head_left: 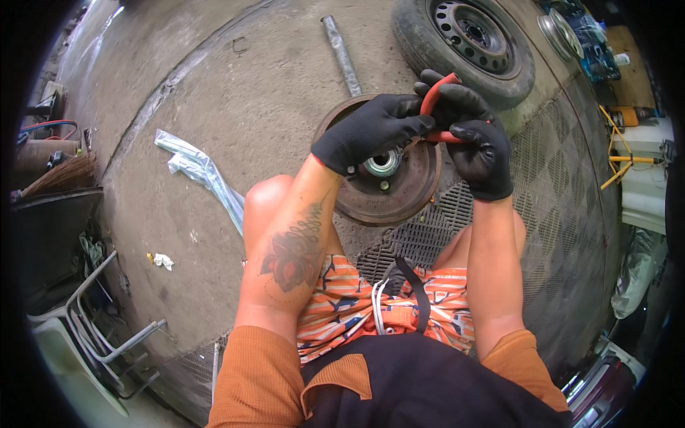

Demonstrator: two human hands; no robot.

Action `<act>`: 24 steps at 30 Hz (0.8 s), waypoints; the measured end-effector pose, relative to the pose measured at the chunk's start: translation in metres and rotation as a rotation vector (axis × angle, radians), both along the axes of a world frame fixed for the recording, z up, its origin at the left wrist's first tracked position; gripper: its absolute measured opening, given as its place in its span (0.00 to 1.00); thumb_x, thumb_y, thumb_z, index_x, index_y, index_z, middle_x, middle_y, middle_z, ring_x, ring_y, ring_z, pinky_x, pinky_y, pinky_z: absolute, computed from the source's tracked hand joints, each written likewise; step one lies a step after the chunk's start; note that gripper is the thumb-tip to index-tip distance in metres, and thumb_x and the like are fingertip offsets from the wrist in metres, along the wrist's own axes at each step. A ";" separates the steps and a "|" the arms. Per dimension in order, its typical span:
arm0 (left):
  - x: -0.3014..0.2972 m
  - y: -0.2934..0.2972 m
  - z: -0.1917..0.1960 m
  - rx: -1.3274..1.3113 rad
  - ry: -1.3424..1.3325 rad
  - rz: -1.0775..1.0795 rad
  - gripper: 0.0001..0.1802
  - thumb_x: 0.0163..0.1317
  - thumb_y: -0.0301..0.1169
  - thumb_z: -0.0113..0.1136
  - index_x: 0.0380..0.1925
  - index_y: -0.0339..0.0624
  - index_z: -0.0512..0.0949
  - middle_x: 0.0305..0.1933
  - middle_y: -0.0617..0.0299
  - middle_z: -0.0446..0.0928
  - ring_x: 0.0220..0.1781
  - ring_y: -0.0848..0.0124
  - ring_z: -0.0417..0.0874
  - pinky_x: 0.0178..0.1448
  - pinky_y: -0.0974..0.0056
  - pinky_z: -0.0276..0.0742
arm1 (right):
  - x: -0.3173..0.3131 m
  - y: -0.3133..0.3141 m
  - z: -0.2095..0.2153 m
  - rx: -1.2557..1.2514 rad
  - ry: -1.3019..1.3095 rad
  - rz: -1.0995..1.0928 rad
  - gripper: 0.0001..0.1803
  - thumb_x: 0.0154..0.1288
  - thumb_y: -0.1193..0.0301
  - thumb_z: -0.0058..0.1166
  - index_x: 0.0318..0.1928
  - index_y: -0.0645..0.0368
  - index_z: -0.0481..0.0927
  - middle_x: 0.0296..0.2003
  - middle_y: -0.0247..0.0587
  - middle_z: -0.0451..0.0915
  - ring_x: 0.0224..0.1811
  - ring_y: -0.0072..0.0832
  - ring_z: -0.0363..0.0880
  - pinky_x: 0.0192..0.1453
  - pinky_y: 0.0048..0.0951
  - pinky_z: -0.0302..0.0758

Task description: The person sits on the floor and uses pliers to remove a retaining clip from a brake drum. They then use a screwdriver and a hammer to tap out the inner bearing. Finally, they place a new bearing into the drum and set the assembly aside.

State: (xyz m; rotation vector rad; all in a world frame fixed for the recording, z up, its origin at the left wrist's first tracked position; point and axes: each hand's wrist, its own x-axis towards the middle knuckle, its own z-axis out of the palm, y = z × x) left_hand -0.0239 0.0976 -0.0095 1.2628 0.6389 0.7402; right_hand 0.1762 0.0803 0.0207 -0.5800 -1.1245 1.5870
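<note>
Both hands wear black gloves and meet over a rusty brake drum (421, 187) on the floor. My right hand (479, 143) is closed around red-handled pliers (437, 93), whose two handles are spread apart. My left hand (374, 132) is closed too, its thumb and fingers pinching the pliers near their joint, which is mostly hidden. The jaws point down toward the drum's hub (383, 164), where a shiny metal ring surrounds the bore. Whether the tips touch it I cannot tell. The left glove covers part of the drum.
Beyond the drum lie a metal pipe (341, 57) and a wheel with its tyre (410, 50). A clear plastic sleeve (200, 171) rests on the floor at left, near a crumpled tissue (163, 262). Metal chair legs (107, 349) stick out at lower left. A yellow frame (619, 158) stands at right.
</note>
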 end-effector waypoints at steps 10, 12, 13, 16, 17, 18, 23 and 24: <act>-0.003 0.000 -0.003 0.002 0.006 -0.001 0.18 0.72 0.37 0.61 0.50 0.32 0.80 0.39 0.66 0.81 0.40 0.78 0.76 0.47 0.69 0.75 | -0.002 0.000 0.000 -0.125 0.042 0.038 0.33 0.49 0.79 0.44 0.60 0.74 0.75 0.67 0.62 0.70 0.70 0.44 0.72 0.76 0.41 0.67; -0.003 0.001 -0.004 0.007 0.004 -0.014 0.18 0.72 0.37 0.61 0.50 0.32 0.80 0.39 0.65 0.81 0.40 0.78 0.77 0.47 0.69 0.75 | -0.001 0.000 0.002 -0.135 0.043 0.040 0.33 0.49 0.79 0.44 0.60 0.74 0.75 0.67 0.62 0.70 0.70 0.44 0.71 0.76 0.41 0.67; -0.003 0.002 -0.005 0.011 0.004 -0.020 0.18 0.72 0.38 0.60 0.50 0.32 0.80 0.40 0.65 0.81 0.40 0.78 0.77 0.46 0.69 0.75 | 0.000 0.000 0.000 -0.129 0.044 0.043 0.33 0.49 0.80 0.44 0.60 0.75 0.75 0.68 0.61 0.69 0.70 0.44 0.71 0.76 0.41 0.66; -0.002 0.003 -0.008 -0.027 0.033 -0.034 0.18 0.72 0.38 0.60 0.51 0.32 0.79 0.40 0.65 0.81 0.40 0.77 0.78 0.47 0.69 0.76 | 0.000 0.001 0.000 -0.115 0.034 0.040 0.33 0.49 0.80 0.44 0.60 0.75 0.75 0.68 0.61 0.69 0.70 0.44 0.71 0.76 0.41 0.66; -0.003 0.003 -0.007 -0.012 0.020 -0.032 0.18 0.72 0.38 0.60 0.51 0.32 0.79 0.40 0.65 0.81 0.40 0.77 0.78 0.47 0.69 0.76 | 0.000 0.000 0.000 -0.111 0.028 0.037 0.33 0.49 0.80 0.44 0.60 0.74 0.75 0.68 0.60 0.69 0.70 0.44 0.71 0.76 0.41 0.66; -0.003 0.002 -0.006 0.003 0.008 -0.029 0.19 0.72 0.38 0.60 0.52 0.32 0.79 0.40 0.64 0.81 0.41 0.77 0.78 0.47 0.69 0.76 | -0.001 -0.001 0.000 -0.106 0.026 0.036 0.33 0.49 0.80 0.44 0.60 0.74 0.75 0.68 0.60 0.69 0.70 0.44 0.71 0.76 0.41 0.66; -0.004 0.002 -0.005 0.015 0.016 -0.034 0.18 0.72 0.38 0.60 0.52 0.33 0.79 0.41 0.63 0.82 0.42 0.78 0.79 0.48 0.69 0.76 | -0.001 -0.003 -0.001 0.029 -0.104 0.013 0.33 0.49 0.79 0.45 0.61 0.74 0.74 0.68 0.59 0.69 0.70 0.44 0.71 0.75 0.39 0.67; -0.004 0.002 -0.003 0.010 0.023 -0.028 0.18 0.72 0.37 0.61 0.50 0.33 0.80 0.41 0.63 0.82 0.42 0.78 0.79 0.48 0.68 0.77 | 0.000 -0.004 0.000 -0.014 -0.054 0.020 0.33 0.50 0.79 0.45 0.61 0.74 0.74 0.68 0.59 0.69 0.70 0.44 0.71 0.75 0.40 0.67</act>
